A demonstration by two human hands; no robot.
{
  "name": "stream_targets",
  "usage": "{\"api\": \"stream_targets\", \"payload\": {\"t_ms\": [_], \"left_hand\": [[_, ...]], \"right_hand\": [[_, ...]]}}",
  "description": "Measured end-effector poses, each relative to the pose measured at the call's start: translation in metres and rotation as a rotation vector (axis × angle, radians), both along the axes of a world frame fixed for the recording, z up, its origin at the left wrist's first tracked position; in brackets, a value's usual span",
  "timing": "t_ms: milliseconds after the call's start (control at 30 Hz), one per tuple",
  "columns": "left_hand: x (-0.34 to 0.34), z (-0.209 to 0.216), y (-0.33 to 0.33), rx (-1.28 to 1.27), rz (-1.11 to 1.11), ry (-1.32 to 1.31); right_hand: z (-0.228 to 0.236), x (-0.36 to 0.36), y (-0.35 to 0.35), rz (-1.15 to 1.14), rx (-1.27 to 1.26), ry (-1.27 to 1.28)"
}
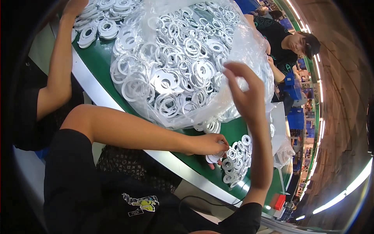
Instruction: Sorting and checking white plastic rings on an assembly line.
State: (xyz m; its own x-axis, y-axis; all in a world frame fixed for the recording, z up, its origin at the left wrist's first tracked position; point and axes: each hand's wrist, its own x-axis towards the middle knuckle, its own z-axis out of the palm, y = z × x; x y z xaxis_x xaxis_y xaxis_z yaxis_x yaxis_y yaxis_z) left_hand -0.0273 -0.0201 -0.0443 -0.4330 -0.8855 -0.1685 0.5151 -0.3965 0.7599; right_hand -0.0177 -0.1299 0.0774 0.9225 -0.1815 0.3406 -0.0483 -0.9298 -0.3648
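My left hand (208, 144) is closed around a few white plastic rings (213, 158) at the near edge of the green table; its fingertips are partly hidden. My right hand (249, 95) is raised over the right side of a large clear plastic bag (134, 105). Its thumb and forefinger curve apart, and I see nothing between them. Inside the open bag lies a big heap of loose white rings and flat discs (202, 70). Right beside my left hand is a smaller pile of white ring parts (237, 160).
Stacked white disc parts (107, 29) lie at the far left, by another person's arm (60, 66). Across the table a person in a black cap (311, 46) faces this way. A red object (277, 201) sits at the right end. A metal rim (171, 162) edges the table.
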Motion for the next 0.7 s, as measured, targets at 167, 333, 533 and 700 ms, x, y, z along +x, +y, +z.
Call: {"api": "stream_targets", "payload": {"t_ms": [167, 333, 533, 700], "left_hand": [[0.002, -0.004, -0.003, 0.015, 0.01, 0.024], [-0.001, -0.008, -0.005, -0.011, -0.009, 0.001], [0.001, -0.004, -0.001, -0.03, -0.054, -0.019], [0.003, -0.002, 0.0, -0.031, -0.088, -0.087]], "right_hand": [[-0.033, 0.101, -0.046, 0.15, -0.437, 0.135], [-0.076, 0.143, -0.071, -0.055, -0.19, 0.077], [-0.054, 0.143, -0.063, -0.143, 0.181, -0.091], [-0.04, 0.129, -0.055, 0.019, -0.129, -0.308]]}}
